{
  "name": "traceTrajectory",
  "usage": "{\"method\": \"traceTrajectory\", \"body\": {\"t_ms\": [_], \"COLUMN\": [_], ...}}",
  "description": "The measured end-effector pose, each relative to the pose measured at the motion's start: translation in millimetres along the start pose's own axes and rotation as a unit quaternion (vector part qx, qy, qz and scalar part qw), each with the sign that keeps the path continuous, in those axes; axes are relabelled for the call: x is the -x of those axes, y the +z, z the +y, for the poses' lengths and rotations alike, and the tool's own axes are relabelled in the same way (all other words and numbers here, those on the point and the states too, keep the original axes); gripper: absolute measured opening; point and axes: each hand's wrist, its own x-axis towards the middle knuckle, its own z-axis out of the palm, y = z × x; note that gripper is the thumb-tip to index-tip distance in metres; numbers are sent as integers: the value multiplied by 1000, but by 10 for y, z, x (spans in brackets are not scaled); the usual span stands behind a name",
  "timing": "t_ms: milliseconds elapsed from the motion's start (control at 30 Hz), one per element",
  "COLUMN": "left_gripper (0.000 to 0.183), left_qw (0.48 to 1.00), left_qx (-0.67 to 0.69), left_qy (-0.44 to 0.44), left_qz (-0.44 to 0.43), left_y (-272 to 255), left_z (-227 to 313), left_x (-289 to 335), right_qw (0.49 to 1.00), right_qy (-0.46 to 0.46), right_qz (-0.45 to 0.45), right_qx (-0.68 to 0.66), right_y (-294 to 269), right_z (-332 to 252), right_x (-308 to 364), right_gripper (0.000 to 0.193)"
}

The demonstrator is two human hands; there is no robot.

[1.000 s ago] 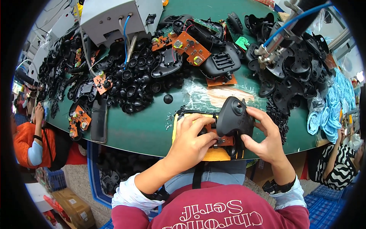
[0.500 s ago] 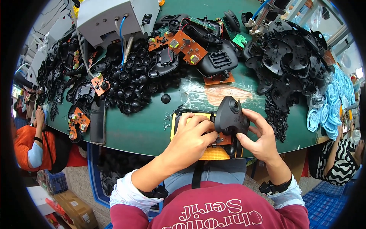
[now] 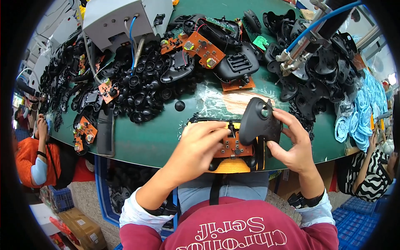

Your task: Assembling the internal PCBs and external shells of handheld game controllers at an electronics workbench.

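My right hand (image 3: 296, 146) grips a black game controller shell (image 3: 257, 124), tilted up, thumb at its lower edge and fingers behind. Just left of it, an orange circuit board (image 3: 236, 146) lies in another controller shell half (image 3: 249, 161), whose dark grips stick out at the bottom. Both rest on a yellow pad (image 3: 231, 166) at the table's near edge. My left hand (image 3: 196, 146) leans over the left side of the board, fingertips drawn together at its upper edge by a small black part (image 3: 231, 125). Whatever those fingers pinch is hidden.
Round black caps (image 3: 143, 89) are heaped left of centre, near a dark phone (image 3: 106, 133). Behind stands a grey machine box (image 3: 118, 25). Controller shells (image 3: 316, 89) pile up at right beneath a metal fixture (image 3: 298, 58), beside light blue cables (image 3: 361, 114). Co-workers sit at both sides.
The held shell has shifted right and up off the board, uncovering more of it. My left hand has slid slightly left. The metal fixture at upper right has swung into fuller view.
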Motion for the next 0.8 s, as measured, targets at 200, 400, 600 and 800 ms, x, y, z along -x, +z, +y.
{"method": "traceTrajectory", "body": {"t_ms": [200,400,600,800], "left_gripper": [42,62,61,58], "left_qw": [973,984,980,977], "left_qx": [142,61,51,70], "left_qy": [-167,-164,-191,-202], "left_qz": [77,36,10,12], "left_y": [-89,54,72,49], "left_z": [197,212,179,195], "left_x": [75,211,201,195], "right_qw": [960,949,952,959], "right_qy": [-185,-183,-169,-171], "right_qz": [-114,-156,-169,-158], "right_qx": [175,205,189,159], "right_y": [135,264,284,271], "right_z": [-214,-174,-128,-147], "right_x": [-66,-63,-85,-97], "right_gripper": [60,57,56,55]}}
